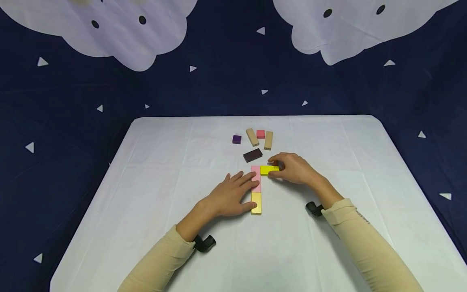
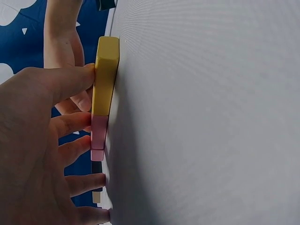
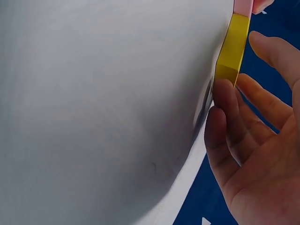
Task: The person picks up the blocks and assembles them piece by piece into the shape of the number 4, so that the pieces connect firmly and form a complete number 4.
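A pale yellow block (image 1: pixel 256 207) and pink blocks (image 1: pixel 256 187) form a straight line on the white table. My left hand (image 1: pixel 229 196) rests along their left side, fingers spread and mostly straight. Its thumb touches the pale yellow block, while fingertips lie on the pink part. At the far end, a bright yellow block (image 3: pixel 233 44) sits crosswise against the pink. Around its right end, my right hand (image 1: pixel 293 168) curves thumb and fingers, holding it loosely; a fingertip meets its end face in the right wrist view. The hand hides part of that block.
Beyond the line lie a dark brown block (image 1: pixel 253 155), a purple block (image 1: pixel 236 139), a red-pink block (image 1: pixel 260 134) and two wooden blocks, one tilted (image 1: pixel 252 137) and one nearly straight (image 1: pixel 268 140). A dark blue patterned cloth (image 1: pixel 226 93) hangs behind the table (image 1: pixel 164 162).
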Demonstrator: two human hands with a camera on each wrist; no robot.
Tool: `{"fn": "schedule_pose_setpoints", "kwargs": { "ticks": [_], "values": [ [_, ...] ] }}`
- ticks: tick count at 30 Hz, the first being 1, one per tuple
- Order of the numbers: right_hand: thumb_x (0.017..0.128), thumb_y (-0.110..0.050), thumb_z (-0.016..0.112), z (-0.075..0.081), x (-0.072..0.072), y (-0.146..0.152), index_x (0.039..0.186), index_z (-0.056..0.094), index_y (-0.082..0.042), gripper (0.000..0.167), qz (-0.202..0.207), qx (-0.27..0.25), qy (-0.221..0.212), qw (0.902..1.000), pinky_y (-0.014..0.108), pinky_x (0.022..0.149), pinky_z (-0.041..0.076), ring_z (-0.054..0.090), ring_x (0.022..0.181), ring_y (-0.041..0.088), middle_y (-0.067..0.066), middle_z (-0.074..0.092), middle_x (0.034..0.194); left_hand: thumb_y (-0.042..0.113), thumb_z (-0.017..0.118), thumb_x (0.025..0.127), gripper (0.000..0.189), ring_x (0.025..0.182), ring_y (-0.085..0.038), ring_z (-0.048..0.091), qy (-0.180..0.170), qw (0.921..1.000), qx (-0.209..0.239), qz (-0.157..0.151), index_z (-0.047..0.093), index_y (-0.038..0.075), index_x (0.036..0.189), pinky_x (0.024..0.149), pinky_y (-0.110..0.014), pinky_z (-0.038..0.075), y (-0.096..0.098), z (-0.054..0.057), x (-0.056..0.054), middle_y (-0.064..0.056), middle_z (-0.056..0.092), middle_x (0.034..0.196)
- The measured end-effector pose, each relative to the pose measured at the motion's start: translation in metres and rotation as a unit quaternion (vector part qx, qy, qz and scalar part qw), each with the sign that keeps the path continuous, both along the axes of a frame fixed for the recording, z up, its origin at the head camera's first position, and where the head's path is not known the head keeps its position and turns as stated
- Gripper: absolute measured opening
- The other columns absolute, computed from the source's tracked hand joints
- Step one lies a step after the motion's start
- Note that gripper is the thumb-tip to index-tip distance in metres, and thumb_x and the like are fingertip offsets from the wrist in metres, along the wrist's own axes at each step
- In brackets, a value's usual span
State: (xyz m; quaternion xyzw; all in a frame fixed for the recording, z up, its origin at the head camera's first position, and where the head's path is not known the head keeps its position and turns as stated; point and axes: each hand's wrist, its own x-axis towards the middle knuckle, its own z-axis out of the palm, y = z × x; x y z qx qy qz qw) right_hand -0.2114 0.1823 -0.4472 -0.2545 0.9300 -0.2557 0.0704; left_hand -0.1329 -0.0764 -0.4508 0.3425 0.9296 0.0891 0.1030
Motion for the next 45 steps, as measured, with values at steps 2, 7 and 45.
{"fn": "schedule_pose_setpoints", "kwargs": {
  "ticks": [2,7,45],
  "values": [
    [0.079,-0.037,0.077,0.0,0.001,0.0,0.118,0.068,-0.012,0.047,-0.002,-0.001,0.005,1.0,0.036,0.075,0.045,0.055,0.08,0.016,0.0,0.065,0.095,0.063,0.043,0.092,0.069,0.142,-0.028,0.02,0.001,1.0,-0.001,-0.001,0.034,0.028,0.15,0.108,-0.059,0.021,0.0,-0.001,0.0,0.005,0.016,0.159],
    [0.081,-0.038,0.076,0.002,0.002,0.001,0.12,0.067,-0.012,0.048,-0.005,0.002,0.03,0.9995,0.036,0.073,0.044,0.054,0.08,0.016,0.002,0.063,0.1,0.064,0.043,0.092,0.069,0.142,-0.029,0.021,0.007,1.0,-0.002,-0.002,0.035,0.027,0.15,0.107,-0.059,0.022,0.0,-0.001,0.0,0.004,0.017,0.159],
    [0.084,-0.036,0.073,0.013,0.006,-0.004,0.121,0.065,-0.012,0.045,-0.007,-0.013,0.072,0.9973,0.043,0.084,0.047,0.06,0.099,0.021,0.0,0.062,0.114,0.064,0.043,0.091,0.069,0.142,-0.029,0.022,0.011,0.9999,0.003,-0.003,0.036,0.027,0.149,0.107,-0.059,0.022,0.0,-0.001,0.0,0.005,0.018,0.158]
  ]
}}
